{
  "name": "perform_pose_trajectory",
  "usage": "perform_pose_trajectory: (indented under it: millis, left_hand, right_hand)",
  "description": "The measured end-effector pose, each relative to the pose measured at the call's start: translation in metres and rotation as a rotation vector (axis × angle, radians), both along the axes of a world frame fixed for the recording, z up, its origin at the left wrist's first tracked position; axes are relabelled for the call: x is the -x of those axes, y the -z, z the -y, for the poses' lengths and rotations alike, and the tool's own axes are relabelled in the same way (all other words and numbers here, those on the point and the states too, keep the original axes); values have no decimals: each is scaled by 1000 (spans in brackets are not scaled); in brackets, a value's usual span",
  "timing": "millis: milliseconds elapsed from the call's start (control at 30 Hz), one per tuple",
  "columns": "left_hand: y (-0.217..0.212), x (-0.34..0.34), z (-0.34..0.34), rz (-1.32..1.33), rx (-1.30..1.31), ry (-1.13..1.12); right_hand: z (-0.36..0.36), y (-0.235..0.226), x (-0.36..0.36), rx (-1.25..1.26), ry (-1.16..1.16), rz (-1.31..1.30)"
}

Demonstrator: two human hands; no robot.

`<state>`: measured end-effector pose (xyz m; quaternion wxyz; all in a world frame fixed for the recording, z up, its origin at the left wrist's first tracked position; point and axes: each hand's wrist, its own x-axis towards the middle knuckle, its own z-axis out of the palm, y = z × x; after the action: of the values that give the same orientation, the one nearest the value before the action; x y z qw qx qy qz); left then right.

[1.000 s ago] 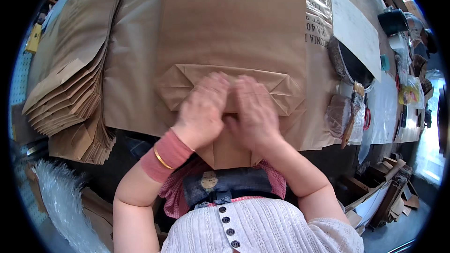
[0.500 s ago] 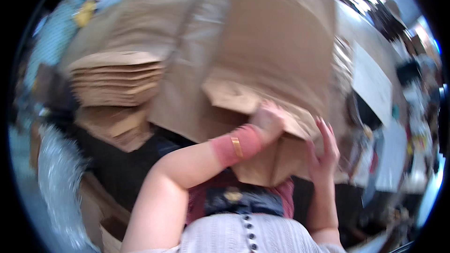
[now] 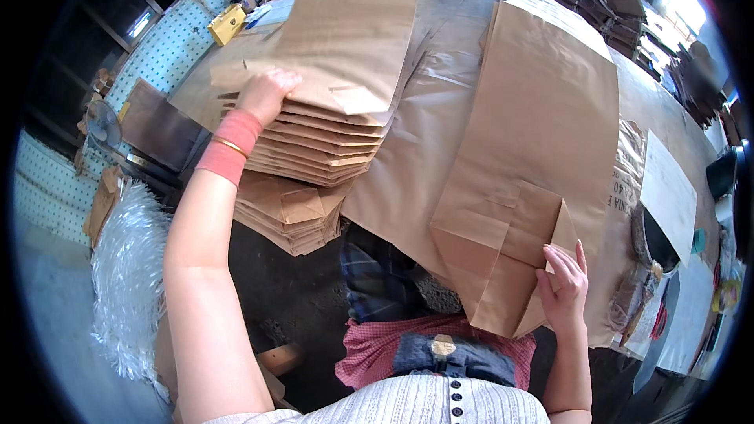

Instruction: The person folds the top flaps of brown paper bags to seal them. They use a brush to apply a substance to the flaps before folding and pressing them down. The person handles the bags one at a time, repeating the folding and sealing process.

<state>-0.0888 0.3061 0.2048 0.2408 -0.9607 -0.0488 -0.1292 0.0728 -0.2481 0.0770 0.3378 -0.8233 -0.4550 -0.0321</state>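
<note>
Over at the left, my left hand (image 3: 269,94), with a pink wristband, is closed on the near edge of a flat brown paper bag (image 3: 353,39). That bag lies over a fanned stack of folded paper bags (image 3: 314,145). Another paper bag (image 3: 542,102) lies flat in front of me, its near end spread into a folded, diamond-like bottom (image 3: 503,255). My right hand (image 3: 564,286) is at the right side of this bottom, fingers stretched and apart, next to its raised flap. Whether the fingertips press on the paper is hard to tell.
Below the fanned stack sits a lower pile of paper bags (image 3: 292,216). White sheets (image 3: 667,192) and a dark tool-like item lie on the table's right side. A bundle of clear plastic strands (image 3: 129,290) stands at the left, near a fan (image 3: 102,122).
My left hand has moved from the middle bag's bottom to the left stack, now holding a bag there. The middle bag's bottom is now spread flat. My right hand sits slightly lower and right.
</note>
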Motion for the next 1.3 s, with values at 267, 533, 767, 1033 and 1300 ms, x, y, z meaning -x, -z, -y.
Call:
perform_pose_trajectory:
  millis: [267, 533, 767, 1033, 1300]
  left_hand:
    - [35, 7, 20, -160, 148, -70]
    - [82, -24, 263, -57, 481, 134]
    - [173, -147, 304, -128, 1008, -42]
    - [154, -125, 274, -398, 396, 196]
    - [178, -74, 337, -285, 444, 226]
  right_hand:
    - [5, 14, -7, 57, -63, 38]
    - [69, 31, -53, 244, 203, -22]
    - [-7, 51, -84, 256, 258, -56]
    - [16, 28, -111, 594, -221, 83]
    - [14, 43, -33, 572, -48, 143]
